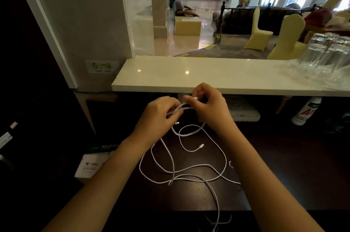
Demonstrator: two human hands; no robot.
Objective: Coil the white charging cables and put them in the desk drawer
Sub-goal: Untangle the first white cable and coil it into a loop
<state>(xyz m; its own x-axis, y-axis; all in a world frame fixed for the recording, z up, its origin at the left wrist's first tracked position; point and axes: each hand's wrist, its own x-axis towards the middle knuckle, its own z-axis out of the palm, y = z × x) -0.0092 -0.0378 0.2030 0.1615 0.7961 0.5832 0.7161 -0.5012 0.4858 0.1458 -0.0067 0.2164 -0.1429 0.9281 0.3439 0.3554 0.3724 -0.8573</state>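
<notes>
White charging cables [189, 171] sprawl in loose tangled loops on dark tabletop [265, 156], one end lifted between both hands. Left hand [159, 114] curled round bundled strands. Right hand [208, 106] pinches plug end beside it. White ledge [208, 78] just behind hands; upturned glasses [325, 55] at its right end.

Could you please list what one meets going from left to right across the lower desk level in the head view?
White box → left hand → right hand, both holding the white cables → white bottle.
</notes>
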